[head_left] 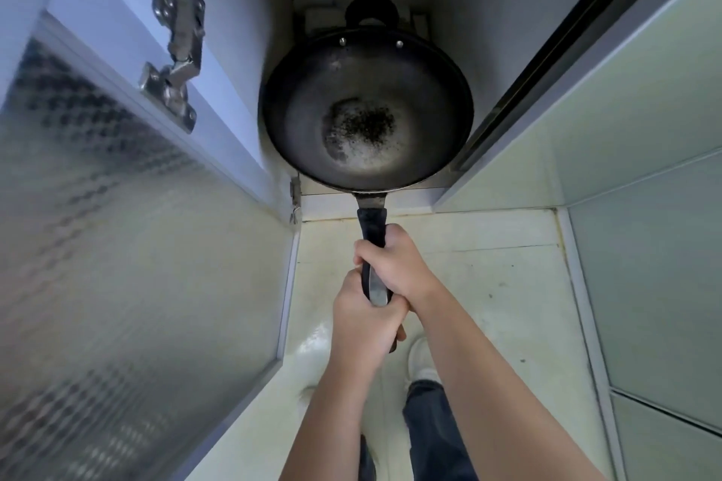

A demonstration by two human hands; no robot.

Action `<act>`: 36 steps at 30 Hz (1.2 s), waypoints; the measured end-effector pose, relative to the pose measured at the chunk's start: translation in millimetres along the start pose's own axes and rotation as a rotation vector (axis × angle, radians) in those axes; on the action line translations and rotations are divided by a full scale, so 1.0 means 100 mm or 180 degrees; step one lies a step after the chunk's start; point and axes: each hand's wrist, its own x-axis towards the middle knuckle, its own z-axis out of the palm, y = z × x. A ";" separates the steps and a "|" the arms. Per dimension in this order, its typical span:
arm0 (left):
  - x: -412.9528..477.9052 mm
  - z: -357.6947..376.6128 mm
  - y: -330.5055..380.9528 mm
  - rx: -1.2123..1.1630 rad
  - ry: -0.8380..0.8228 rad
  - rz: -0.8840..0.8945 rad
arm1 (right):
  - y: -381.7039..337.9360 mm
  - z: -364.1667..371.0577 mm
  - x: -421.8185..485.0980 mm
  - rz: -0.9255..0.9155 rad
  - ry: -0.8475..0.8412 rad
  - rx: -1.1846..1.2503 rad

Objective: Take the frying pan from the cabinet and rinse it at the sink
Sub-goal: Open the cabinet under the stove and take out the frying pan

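In both hands, frying pan (367, 109) handle-near

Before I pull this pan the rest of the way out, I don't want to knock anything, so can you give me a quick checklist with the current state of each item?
1. Both hands on the handle: ok. The right hand is nearer the pan, the left hand at the end.
2. Pan level: ok, the bowl faces up.
3. Pan free of loose items: ok, only dark burnt specks in the middle.
4. Cabinet door out of the way: ok, swung open on the left.
5. Pan free of the dark round thing behind it: cannot tell.
6. Route to the sink: cannot tell, no sink in view.
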 end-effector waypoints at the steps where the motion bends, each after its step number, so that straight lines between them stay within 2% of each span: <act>1: -0.08 -0.02 0.00 0.0016 -0.0040 -0.0027 | 0.00 0.00 -0.08 0.0024 0.0007 0.0008; 6: -0.44 -0.08 -0.02 0.0123 -0.0180 -0.0153 | 0.06 0.02 -0.43 0.0141 0.0035 0.0052; 24: -1.62 0.09 -0.53 0.0008 -0.0051 -0.0367 | 0.51 -0.03 -1.61 0.0289 -0.0051 0.0027; 36: -2.67 0.25 -0.53 0.0278 -0.0442 -0.0599 | 0.52 -0.33 -2.74 0.0608 0.0196 0.0111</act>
